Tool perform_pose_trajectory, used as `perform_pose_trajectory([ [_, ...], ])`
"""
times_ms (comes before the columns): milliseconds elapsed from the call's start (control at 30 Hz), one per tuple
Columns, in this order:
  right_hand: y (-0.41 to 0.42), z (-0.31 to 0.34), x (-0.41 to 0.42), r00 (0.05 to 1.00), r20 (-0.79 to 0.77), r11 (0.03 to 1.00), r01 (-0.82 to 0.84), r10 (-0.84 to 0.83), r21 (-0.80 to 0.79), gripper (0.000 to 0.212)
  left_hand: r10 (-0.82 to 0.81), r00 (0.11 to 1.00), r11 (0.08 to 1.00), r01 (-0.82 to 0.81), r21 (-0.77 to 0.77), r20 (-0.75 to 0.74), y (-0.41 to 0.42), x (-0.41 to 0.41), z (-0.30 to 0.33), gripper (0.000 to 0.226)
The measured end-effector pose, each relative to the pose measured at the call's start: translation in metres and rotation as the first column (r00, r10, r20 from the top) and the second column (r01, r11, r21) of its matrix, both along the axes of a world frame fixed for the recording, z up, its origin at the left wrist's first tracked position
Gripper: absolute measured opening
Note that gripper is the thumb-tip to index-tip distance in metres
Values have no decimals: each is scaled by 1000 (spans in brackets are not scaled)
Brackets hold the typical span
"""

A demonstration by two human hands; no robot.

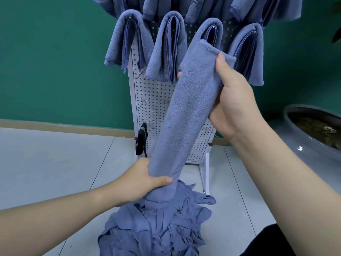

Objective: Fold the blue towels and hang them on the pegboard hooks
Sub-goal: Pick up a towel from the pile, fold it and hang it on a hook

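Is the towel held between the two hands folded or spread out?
Folded: the towel forms a narrow long strip, gripped by the right hand at top and the left hand at bottom.

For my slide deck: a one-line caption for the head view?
Both hands, left hand and right hand, hold a folded blue towel before the towel-hung pegboard.

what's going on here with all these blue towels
A person is folding a blue towel into a long strip, the right hand gripping its top end and the left hand its bottom. Folded towels already hang on the pegboard; a pile of unfolded ones lies on the floor.
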State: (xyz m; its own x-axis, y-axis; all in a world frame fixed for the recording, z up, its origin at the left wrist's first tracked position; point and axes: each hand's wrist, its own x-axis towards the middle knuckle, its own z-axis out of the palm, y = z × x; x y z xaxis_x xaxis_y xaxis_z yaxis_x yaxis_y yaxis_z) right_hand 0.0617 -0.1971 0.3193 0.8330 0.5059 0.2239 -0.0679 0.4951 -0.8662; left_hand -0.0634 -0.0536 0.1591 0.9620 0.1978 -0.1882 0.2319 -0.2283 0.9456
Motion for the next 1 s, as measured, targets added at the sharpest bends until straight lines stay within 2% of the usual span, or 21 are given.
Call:
perform_pose_trajectory([
  [133, 0, -6, 8, 997, -58, 998, 54, -55, -16, 44, -156, 979, 977, 173, 126, -134, 15, -5, -13, 29],
  [233, 1, -13, 13, 993, -107, 999, 52, -54, -17, 45, -209, 951, 954, 250, 169, -226, 24, -7, -13, 34],
  [300, 4, -17, 15, 989, -145, 999, 38, -40, -17, 45, -217, 958, 961, 244, 131, -189, 26, -4, -5, 41],
  [433, 15, -30, 15, 981, -196, 999, 5, -13, -41, 47, -147, 987, 987, 151, -60, 69, 19, 14, 27, 60],
  [533, 22, -37, 16, 977, -211, 998, 6, -18, -57, 48, -56, 979, 982, 89, -168, 194, 16, 26, 46, 55],
  [633, 23, -43, 23, 971, -212, 991, 89, -108, -98, 39, -27, 983, 983, 59, -175, 180, 25, 28, 52, 46],
  [767, 15, -62, 37, 942, -209, 938, 199, -263, -283, 28, -15, 992, 975, 42, -217, 124, 37, 22, 57, 47],
  [900, 9, -84, 49, 927, -241, 862, 140, -287, -488, 29, 61, 991, 968, -29, -249, 120, 50, 16, 67, 40],
  [1000, 5, -94, 49, 938, -254, 808, 44, -235, -587, 27, 92, 981, 960, -41, -278, 171, 58, 12, 77, 27],
])
